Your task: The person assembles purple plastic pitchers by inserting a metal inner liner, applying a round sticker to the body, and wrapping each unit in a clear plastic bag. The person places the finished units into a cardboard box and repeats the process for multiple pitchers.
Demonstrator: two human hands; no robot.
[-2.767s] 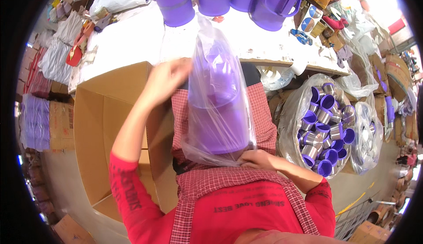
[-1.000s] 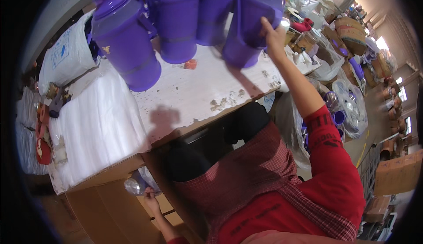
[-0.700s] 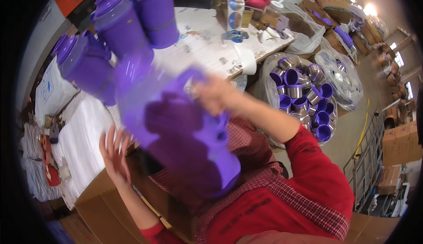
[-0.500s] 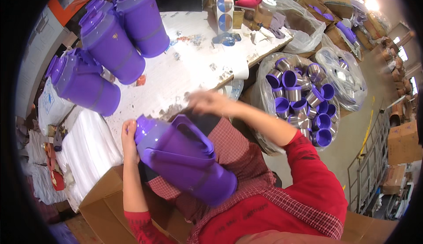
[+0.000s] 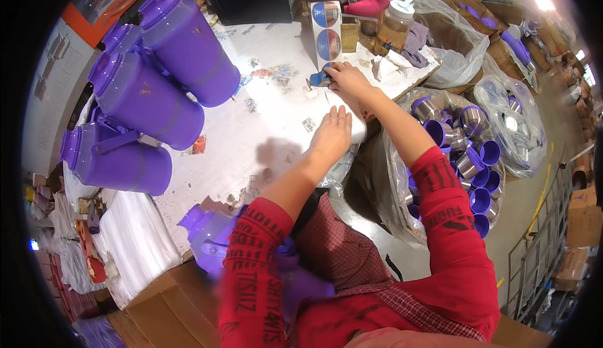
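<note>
A grey concrete floor (image 5: 521, 210) with a yellow line runs off to the right, past a metal rail and stacked cartons. Beside it, the white bench (image 5: 226, 141) fills the middle, its bright top scuffed, dotted with torn scraps of print and chipped along the near edge. An opened cardboard box (image 5: 176, 298) sits below the bench's left end. To the right, a clear plastic bag (image 5: 384, 184) holds steel cups (image 5: 471, 163) with purple rims.

Several purple jugs (image 5: 188, 46) stand along the bench's left side, some bearing a small gold mark. Another, the lap jug (image 5: 210, 235), rests on the person's checked apron (image 5: 345, 241), partly hidden by the left sleeve (image 5: 257, 247); both red sleeves carry dark lettering.

The left hand (image 5: 331, 135) lies palm down, fingers straight and close together, over a white strip (image 5: 358, 128) curving off the bench edge. The right hand (image 5: 347, 79) has bent fingers, their tips touching a small blue object (image 5: 319, 79); whether they grip it cannot be told. Just behind stands a band of round labels (image 5: 326, 18), blue with brownish pictures, their print too small to read.
</note>
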